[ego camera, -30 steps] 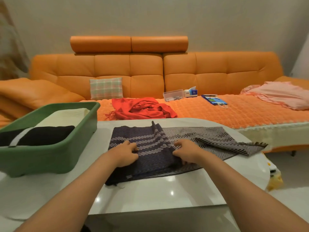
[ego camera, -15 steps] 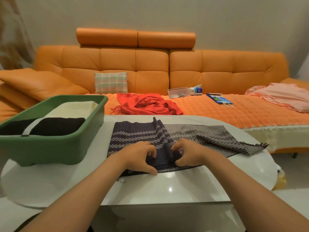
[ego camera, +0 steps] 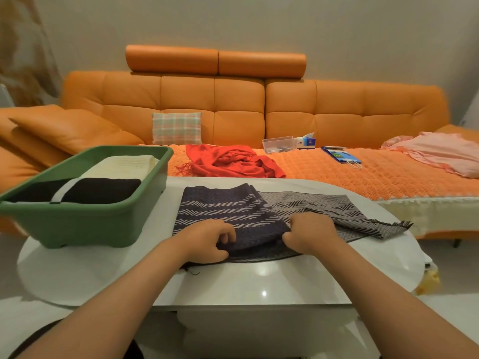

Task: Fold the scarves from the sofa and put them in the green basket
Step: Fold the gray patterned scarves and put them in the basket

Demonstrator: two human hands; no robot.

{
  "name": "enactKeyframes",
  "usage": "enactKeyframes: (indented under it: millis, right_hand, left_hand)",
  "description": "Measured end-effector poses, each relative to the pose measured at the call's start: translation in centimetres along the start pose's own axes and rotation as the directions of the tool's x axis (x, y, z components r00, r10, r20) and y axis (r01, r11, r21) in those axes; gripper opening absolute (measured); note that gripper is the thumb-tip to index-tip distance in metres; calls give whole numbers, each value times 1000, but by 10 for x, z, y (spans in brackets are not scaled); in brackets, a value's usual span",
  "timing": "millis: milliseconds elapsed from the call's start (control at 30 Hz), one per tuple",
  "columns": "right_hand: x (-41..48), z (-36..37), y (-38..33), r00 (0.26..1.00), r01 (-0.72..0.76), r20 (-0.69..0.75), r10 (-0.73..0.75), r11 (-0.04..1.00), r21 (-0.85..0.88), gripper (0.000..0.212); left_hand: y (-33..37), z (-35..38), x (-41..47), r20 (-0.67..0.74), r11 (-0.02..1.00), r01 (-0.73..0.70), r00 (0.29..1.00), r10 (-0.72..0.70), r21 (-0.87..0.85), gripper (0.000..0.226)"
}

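Observation:
A dark navy and grey zigzag scarf [ego camera: 233, 211] lies partly folded on the white table [ego camera: 259, 283], its grey end trailing to the right. My left hand [ego camera: 207, 240] grips the near edge of the navy part with curled fingers. My right hand [ego camera: 308, 233] pinches the scarf where navy meets grey. The green basket [ego camera: 85, 224] stands on the table's left side and holds a folded black scarf [ego camera: 103, 189] and a folded cream scarf [ego camera: 124, 164]. A crumpled red scarf [ego camera: 233, 161] lies on the orange sofa [ego camera: 233, 104] behind the table.
On the sofa seat are a plaid cushion [ego camera: 177, 128], a clear plastic box [ego camera: 277, 144], a tissue box [ego camera: 306, 141], a blue packet [ego camera: 340, 155] and a pink cloth [ego camera: 440, 154] at the right. Orange cushions sit at the far left.
Both hands have slid toward me along the scarf to its near edge, and their fingers have curled into the fabric. The view has tilted down a little.

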State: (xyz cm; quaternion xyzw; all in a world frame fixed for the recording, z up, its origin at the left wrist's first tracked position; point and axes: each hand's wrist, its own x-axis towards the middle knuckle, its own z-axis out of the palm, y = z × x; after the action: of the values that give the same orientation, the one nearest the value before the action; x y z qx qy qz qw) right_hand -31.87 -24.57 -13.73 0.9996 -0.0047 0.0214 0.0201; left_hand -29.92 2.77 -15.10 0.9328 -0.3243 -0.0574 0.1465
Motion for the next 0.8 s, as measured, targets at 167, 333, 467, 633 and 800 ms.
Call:
enactKeyframes:
  millis: [167, 333, 467, 633, 800]
  right_hand:
    - [-6, 11, 0, 963, 270, -28, -269, 959, 90, 24]
    - [-6, 1, -4, 947, 300, 76, -313, 943, 144, 12]
    - [2, -2, 1, 956, 153, 177, -235, 910, 385, 19]
    - [46, 0, -8, 993, 91, -111, -51, 912, 399, 21]
    - [103, 12, -18, 994, 61, -103, -26, 936, 346, 25]
  left_hand:
    - [0, -2, -3, -7, 1000, 19, 1000, -19, -11, 25]
    - [2, -8, -6, 129, 994, 68, 990, -56, -87, 18]
    - [3, -16, 4, 175, 963, 164, 976, -127, -215, 25]
    - [-14, -16, 39, -144, 978, 165, 972, -183, -129, 23]
    - [-33, -9, 82, -226, 969, 190, 948, -223, -158, 23]
